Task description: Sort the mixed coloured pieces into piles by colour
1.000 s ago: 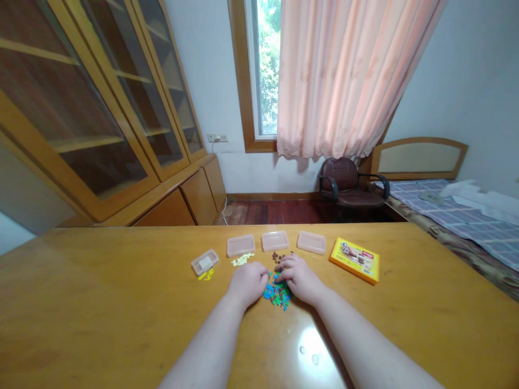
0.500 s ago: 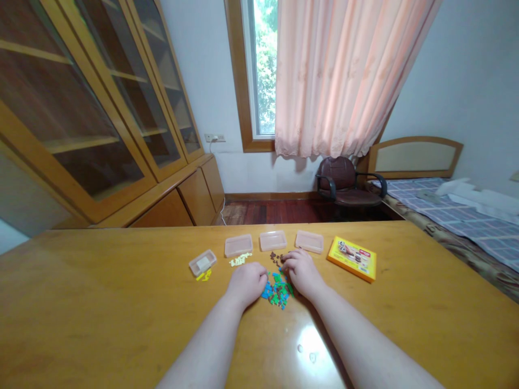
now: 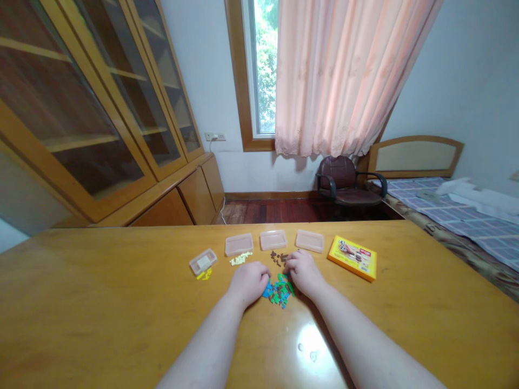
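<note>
A mixed pile of small blue, green and brown toy bricks (image 3: 280, 293) lies on the table between my hands. My left hand (image 3: 249, 282) rests at the pile's left edge, its fingers curled in beside blue bricks; the fingertips are partly hidden. On the upper right side, my right hand (image 3: 304, 274) is bent over the pile's edge with fingers drawn together. Whatever either hand holds is too small to make out. Just beyond the pile lie loose brown bricks (image 3: 278, 258). Cream bricks (image 3: 240, 259) and a few yellow bricks (image 3: 206, 274) form separate groups to the left.
Clear plastic boxes stand in an arc behind the bricks: a small box (image 3: 203, 261) at left, then a wider box (image 3: 239, 245), a middle box (image 3: 273, 240) and a right box (image 3: 310, 241). A yellow box (image 3: 352, 258) lies at right on the wooden table (image 3: 121, 302).
My right hand has moved slightly right and back from the brown bricks toward the mixed pile, uncovering more brown bricks. My left hand has barely shifted beside the pile.
</note>
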Demonstrator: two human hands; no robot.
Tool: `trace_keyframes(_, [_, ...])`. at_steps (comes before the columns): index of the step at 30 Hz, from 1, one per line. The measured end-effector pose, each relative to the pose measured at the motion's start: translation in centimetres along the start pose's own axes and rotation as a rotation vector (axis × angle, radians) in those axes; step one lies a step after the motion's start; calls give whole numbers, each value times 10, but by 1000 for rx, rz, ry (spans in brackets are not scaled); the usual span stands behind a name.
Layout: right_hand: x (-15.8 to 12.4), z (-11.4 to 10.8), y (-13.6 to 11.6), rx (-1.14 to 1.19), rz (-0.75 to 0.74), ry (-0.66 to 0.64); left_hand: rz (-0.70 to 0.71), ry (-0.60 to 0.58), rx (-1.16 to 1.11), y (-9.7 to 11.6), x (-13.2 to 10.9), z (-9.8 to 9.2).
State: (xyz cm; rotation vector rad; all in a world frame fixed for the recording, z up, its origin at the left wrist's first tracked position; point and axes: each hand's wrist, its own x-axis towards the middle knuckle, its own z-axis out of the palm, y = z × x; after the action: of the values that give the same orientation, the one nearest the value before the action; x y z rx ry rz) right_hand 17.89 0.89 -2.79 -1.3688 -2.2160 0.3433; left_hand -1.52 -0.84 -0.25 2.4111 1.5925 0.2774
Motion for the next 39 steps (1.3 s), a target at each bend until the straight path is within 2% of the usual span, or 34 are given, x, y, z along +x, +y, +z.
trace_keyframes(6, [-3, -5, -10, 47, -139, -65, -49, 12, -8, 0, 0, -1])
trace_keyframes(11, [-5, -12, -14, 58, -132, -88, -60, 30, 0, -1, 0, -1])
trace_keyframes(14, [-5, -15, -14, 89, -151, -83, -17, 25, -22, 0, 0, -1])
trace_keyframes(17, [-7, -15, -15, 138, -247, -106, 33, -1, -29, 2, 0, -1])
trace_keyframes(21, [-8, -12, -19, 160, -350, -177, -15, -2, 2, 3, 1, -1])
trace_keyframes(24, [-8, -11, -20, 115, -319, -171, -56, 4, 13, 2, 2, -1])
trace_keyframes(28, [-6, -10, -16, 57, -200, -88, -74, 30, 14, 1, 2, -2])
trace_keyframes(33, [-4, -7, -11, 47, -107, -35, -12, 55, -55, 0, 1, 0])
trace_keyframes(36, [-5, -9, -12, 51, -97, -20, 67, 18, -75, 0, 0, 2])
trace_keyframes(39, [-6, -13, -15, 51, -156, -41, 87, -13, -34, 0, -1, 2])
